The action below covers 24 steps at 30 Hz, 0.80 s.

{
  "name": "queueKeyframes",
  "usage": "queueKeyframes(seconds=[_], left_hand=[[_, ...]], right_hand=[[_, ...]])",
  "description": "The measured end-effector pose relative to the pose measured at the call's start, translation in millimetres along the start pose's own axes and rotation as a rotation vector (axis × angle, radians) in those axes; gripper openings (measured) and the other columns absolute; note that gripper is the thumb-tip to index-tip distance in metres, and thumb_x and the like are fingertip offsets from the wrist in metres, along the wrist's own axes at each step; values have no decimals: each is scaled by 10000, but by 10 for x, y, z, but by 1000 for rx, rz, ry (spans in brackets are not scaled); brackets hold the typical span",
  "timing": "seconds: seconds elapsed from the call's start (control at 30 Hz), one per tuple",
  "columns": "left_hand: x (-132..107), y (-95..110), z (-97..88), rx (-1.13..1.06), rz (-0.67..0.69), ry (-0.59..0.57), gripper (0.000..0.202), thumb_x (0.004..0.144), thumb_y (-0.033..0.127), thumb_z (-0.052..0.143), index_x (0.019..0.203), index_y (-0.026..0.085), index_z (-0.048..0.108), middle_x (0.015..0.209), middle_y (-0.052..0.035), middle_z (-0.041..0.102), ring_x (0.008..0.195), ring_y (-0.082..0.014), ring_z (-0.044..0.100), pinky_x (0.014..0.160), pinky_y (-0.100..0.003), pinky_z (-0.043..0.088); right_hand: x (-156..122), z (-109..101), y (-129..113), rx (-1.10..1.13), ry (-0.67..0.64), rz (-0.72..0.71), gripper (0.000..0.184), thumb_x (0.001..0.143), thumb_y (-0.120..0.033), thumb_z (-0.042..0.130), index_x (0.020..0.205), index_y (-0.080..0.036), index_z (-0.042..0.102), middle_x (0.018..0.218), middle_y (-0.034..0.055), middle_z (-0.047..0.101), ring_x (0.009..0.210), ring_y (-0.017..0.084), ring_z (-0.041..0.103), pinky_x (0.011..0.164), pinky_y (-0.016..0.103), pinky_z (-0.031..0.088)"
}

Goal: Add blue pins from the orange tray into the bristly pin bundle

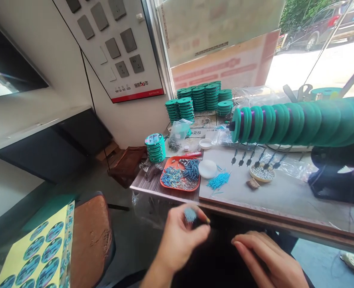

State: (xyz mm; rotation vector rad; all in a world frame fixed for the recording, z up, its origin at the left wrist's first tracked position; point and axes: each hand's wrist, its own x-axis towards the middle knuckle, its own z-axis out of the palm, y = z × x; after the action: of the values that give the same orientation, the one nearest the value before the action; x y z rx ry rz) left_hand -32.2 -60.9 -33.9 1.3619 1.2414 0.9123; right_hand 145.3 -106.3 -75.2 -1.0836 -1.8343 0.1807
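My left hand (179, 234) is closed in front of the table edge. Its curled fingers hold a bundle of thin grey-blue pieces (190, 215), seen end-on. A tiny yellowish bit shows near its fingertip, too small to name. To the right, my right hand (265, 254) has its fingers pressed together in a pinch; whatever they may hold cannot be made out. Beyond the left hand sits an orange tray (179, 189) with small blue, dark and silvery parts. Beside it lies a pile of thin blue tubes (219, 181) near a round white lid (207, 169).
Green spools (285, 124) fill a horizontal rod on a black stand (329, 172), with small dark pieces hanging below. A shallow dish (262, 174) holds silvery beads. More spools (205, 98) are stacked by the window. A brown stool (91, 240) bears sticker sheets (24, 244).
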Motion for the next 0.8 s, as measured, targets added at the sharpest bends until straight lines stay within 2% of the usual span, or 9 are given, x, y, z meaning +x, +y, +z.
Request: queueKeyframes(seconds=[0.1, 0.2, 0.33, 0.6, 0.8], left_hand=[[-254, -241, 203, -153, -51, 52, 103, 628, 118, 617, 705, 125, 549, 691, -19, 560, 686, -123, 509, 663, -220, 393], [-319, -335, 300, -258, -59, 105, 107, 615, 119, 618, 685, 127, 538, 675, -20, 558, 670, -127, 501, 653, -231, 382], [-321, -325, 345, -318, -40, 175, 101, 584, 105, 615, 652, 127, 543, 647, -21, 562, 651, -133, 506, 644, -236, 380], [-330, -310, 358, -307, -41, 210, 94, 590, 120, 607, 650, 134, 536, 641, -15, 548, 640, -127, 499, 633, -229, 384], [-333, -244, 352, -156, 43, 257, 60, 616, 127, 568, 648, 159, 529, 643, -13, 564, 622, -130, 522, 610, -227, 406]], right_hand=[[-60, 19, 19, -20, -40, -31, 73, 862, -134, 452, 886, -160, 517, 710, 26, 565, 624, 96, 557, 579, 195, 447], [-80, 50, 11, -57, -25, -71, 73, 854, -119, 460, 885, -152, 517, 706, 33, 564, 615, 103, 549, 577, 217, 434], [-46, 83, -22, -73, 16, -105, 81, 849, -103, 451, 849, -148, 518, 662, 20, 546, 572, 96, 523, 550, 224, 404], [-95, 78, 17, -84, -66, -127, 65, 841, -104, 479, 874, -138, 523, 690, 27, 546, 598, 99, 514, 584, 234, 396], [-134, 159, 30, -215, -83, -163, 156, 881, -147, 420, 809, -163, 558, 681, 17, 563, 604, 113, 537, 617, 256, 376]])
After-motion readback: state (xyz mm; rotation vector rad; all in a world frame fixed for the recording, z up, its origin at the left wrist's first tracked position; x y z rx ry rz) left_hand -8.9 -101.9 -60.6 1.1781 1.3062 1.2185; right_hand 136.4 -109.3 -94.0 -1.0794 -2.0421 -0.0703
